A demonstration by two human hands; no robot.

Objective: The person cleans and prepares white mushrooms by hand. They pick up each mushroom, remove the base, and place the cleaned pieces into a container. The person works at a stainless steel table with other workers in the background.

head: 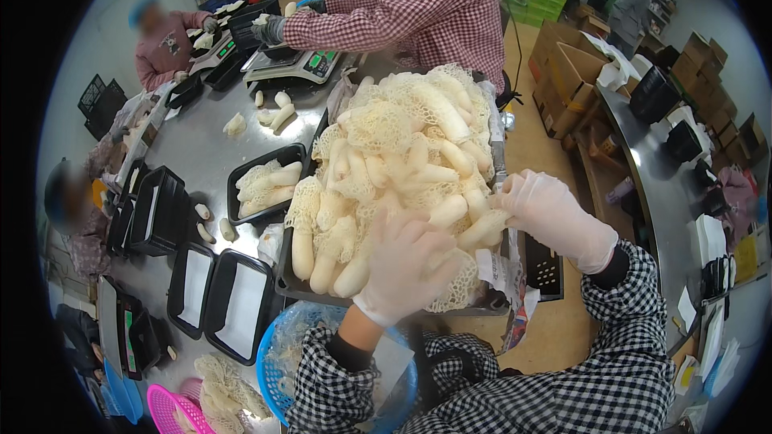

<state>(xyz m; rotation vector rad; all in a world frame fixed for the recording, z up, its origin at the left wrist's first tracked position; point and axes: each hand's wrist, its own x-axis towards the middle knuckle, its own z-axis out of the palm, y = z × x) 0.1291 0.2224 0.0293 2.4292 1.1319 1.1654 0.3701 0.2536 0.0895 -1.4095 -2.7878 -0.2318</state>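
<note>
A large heap of bamboo mushrooms [392,175], with pale stems and lacy net skirts, fills a dark crate [288,280] in front of me. My left hand [410,271], in a thin translucent glove, is over the near side of the heap. It is motion-blurred, and whether its fingers hold anything is unclear. At the crate's right edge, the gloved fingers of my right hand [546,214] pinch the netted end of one bamboo mushroom [482,230]. Left of the crate, a black tray [265,217] holds several mushrooms.
Two paper-lined black trays [238,307] and a tray stack [158,211] stand on the steel table [208,126]. A blue basket [271,367] and a pink basket [175,410] are nearby. Across the table, a person in red checks [398,12] works beside a digital scale [301,66].
</note>
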